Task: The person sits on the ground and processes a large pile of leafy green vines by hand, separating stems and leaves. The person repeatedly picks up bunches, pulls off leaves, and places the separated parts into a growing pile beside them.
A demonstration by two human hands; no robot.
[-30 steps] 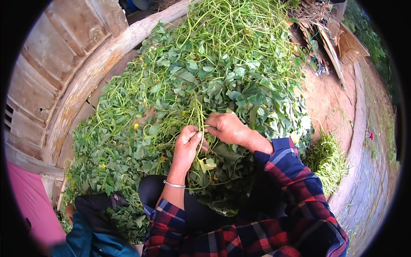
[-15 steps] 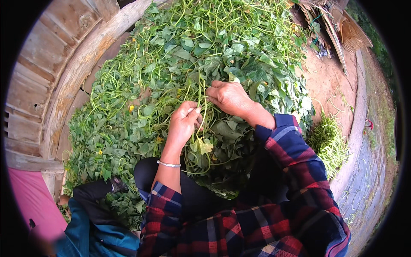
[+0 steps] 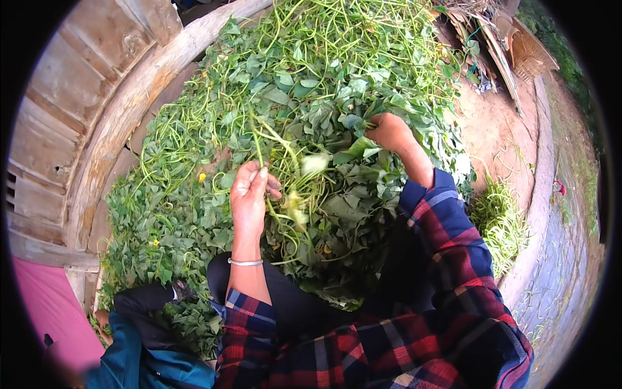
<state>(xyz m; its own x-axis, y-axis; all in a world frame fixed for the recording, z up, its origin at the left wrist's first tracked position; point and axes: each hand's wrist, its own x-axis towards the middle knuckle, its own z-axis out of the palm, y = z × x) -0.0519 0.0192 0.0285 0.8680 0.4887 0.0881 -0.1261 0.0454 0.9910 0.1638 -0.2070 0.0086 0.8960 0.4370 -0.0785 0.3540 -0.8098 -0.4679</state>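
Observation:
A broad heap of cut leafy vines spreads in front of me. My left hand pinches a long green vine between thumb and fingertips; its upper end points away from me, and its lower part trails past my fingers, blurred. To the right, my right hand is closed around the stalks of some large green leaves, low over the heap. The tips of its fingers are mostly hidden behind the hand. Darker, wilted leaves lie between my hands and my knees.
A pile of stripped pale-green stems lies to my right on bare earth. A woven basket and dry husks sit at the far right. A log and plank wall borders the left. Someone in teal clothing is at lower left.
My hands have come apart. My left hand has shifted left with the vine, while my right hand has moved right and grips leaves by their stalks.

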